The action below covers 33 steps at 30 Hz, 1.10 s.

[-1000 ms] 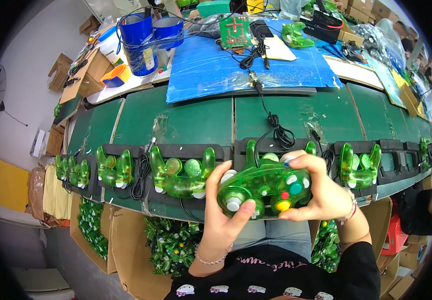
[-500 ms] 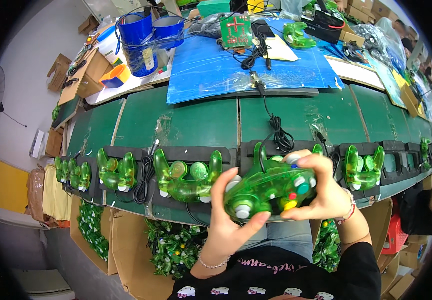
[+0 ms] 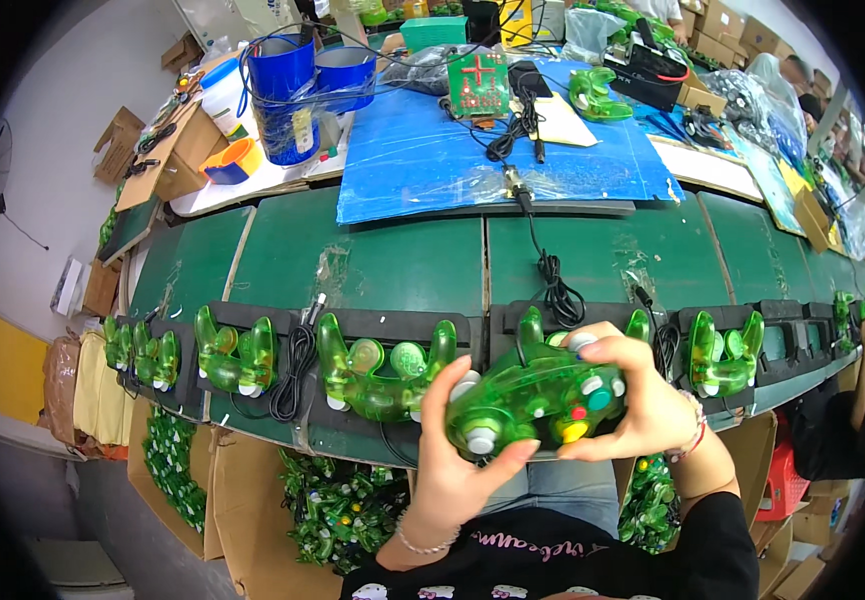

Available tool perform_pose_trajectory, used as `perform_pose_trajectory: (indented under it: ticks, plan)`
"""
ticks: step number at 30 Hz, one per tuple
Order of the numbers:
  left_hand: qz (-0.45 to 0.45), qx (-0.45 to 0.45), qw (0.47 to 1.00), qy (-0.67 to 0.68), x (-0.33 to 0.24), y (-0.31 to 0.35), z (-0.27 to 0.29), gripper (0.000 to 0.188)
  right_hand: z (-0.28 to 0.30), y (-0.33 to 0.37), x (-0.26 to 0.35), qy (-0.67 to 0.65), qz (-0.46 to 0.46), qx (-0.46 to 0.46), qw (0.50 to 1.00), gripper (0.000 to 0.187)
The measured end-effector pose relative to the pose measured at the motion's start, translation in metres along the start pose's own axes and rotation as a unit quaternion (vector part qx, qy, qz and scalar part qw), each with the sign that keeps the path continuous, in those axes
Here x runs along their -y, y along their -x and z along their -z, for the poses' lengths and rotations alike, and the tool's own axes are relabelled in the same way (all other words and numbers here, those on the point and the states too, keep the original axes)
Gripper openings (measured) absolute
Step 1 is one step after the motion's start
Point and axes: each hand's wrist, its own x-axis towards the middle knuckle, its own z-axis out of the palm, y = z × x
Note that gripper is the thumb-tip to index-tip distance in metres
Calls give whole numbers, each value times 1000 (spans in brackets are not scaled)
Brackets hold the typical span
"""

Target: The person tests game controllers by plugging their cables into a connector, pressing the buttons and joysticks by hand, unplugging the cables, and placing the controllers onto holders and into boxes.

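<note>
Translucent green controller (image 3: 533,395) held up just above the near edge of the table (image 3: 393,255), buttons facing the wearer. Left hand (image 3: 453,475) at one end, right hand (image 3: 638,395) at the other; on each, index finger and thumb bent round the shell, fingers pinching it from top and bottom. Black cable (image 3: 556,290) runs from it to a blue sheet (image 3: 433,185) at the table's far edge. Black trays (image 3: 393,321) line the near edge; most hold similar green controllers (image 3: 383,393), one each where visible, while one towards the right end shows bare recesses. Below that edge, an open cardboard box (image 3: 253,515) is heaped with more green controllers, mixed with white and yellow parts; another pile shows in a box further left. Far left corner: two blue tubs, white bucket (image 3: 223,95), orange container (image 3: 233,160); tub contents unclear.
</note>
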Motion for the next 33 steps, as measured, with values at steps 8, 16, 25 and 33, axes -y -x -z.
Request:
perform_pose_trajectory:
  ticks: [8, 16, 25, 33]
  plan:
    - [-26, 32, 998, -56, 6, -5, 2, 93, 9, 3, 3, -38, -39, -22, 998, 95]
    - [-78, 30, 997, -4, 6, -8, 6, 82, 11, -8, 3, -63, -57, 31, 996, 92]
    - [-61, 21, 997, 48, 4, -8, 13, 74, 27, -97, -49, 358, -175, -104, 911, 44]
    - [1, -25, 999, 24, 5, -10, -2, 61, 30, -105, -139, 405, -225, 65, 884, 33]
